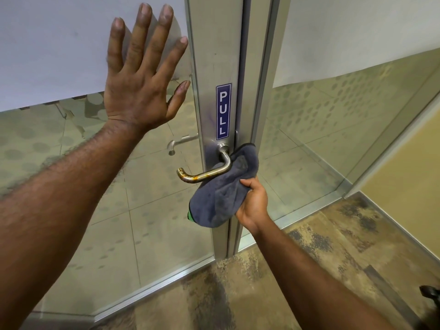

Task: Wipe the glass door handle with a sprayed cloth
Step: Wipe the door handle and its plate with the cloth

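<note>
A metal lever handle sticks out leftward from the aluminium door stile, with rusty stains along its bar. My right hand grips a grey cloth, which is pressed behind and under the right part of the handle, near its base. A green edge shows at the cloth's lower left. My left hand lies flat with fingers spread on the glass door panel, above and left of the handle.
A blue PULL sticker sits on the stile above the handle. A fixed glass panel stands to the right. Mottled brown carpet covers the floor. A dark object shows at the right edge.
</note>
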Tool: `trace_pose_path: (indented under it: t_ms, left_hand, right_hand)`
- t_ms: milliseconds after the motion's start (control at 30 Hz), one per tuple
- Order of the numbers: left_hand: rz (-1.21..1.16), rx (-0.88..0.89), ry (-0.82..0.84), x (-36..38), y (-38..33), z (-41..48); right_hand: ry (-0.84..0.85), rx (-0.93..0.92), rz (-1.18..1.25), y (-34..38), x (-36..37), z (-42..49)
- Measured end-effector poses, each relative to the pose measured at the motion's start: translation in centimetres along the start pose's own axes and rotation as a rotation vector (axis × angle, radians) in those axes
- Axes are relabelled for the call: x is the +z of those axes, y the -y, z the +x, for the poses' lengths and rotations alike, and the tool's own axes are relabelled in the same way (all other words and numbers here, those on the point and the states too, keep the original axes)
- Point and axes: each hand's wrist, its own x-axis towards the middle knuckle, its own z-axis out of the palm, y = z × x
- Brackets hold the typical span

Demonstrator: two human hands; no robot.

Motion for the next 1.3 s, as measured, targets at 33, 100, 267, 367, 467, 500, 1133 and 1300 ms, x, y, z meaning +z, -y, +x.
trace_pose_path:
  t_ms: [33,100,267,367,467,500,1133,1300]
  left_hand:
    - [-0.001,-0.001,0.002,0.0,0.0,0.0]
    - [0.004,0.0,-0.008,0.0,-0.1,0.0]
    - [0.028,0.009,-0.049,0.4,0.0,-0.1]
    - [0.035,0.012,-0.054,0.5,0.1,-0.2]
    - [0.043,0.013,-0.061,0.5,0.0,-0.1]
    - [0.047,0.014,-0.067,0.5,0.0,-0.1]
    - [0.05,0.042,-0.122,1.0,0.2,-0.2]
    - [0.058,0.044,-0.117,1.0,0.3,-0.1]
  right_hand:
    - [-0.009,0.017,0.007,-0.2,0.5,0.0]
    - [-0.001,0.075,-0.023,-0.9,1.4,-0.4]
    - [0.055,0.099,-0.147,-1.3,1.2,-1.8]
    - [0.042,-0.01,-0.199,-0.8,-0.2,-2.3]
    - [0.068,-0.208,-0.338,0.0,0.1,-1.5]
    - [0.108,-0.292,-0.444,0.1,0.6,-0.9]
    - [0.188,-0.789,-1.46,-1.8,2.4,-0.1]
    - [0.281,-0.934,-1.726,-2.4,0.3,-1.2]
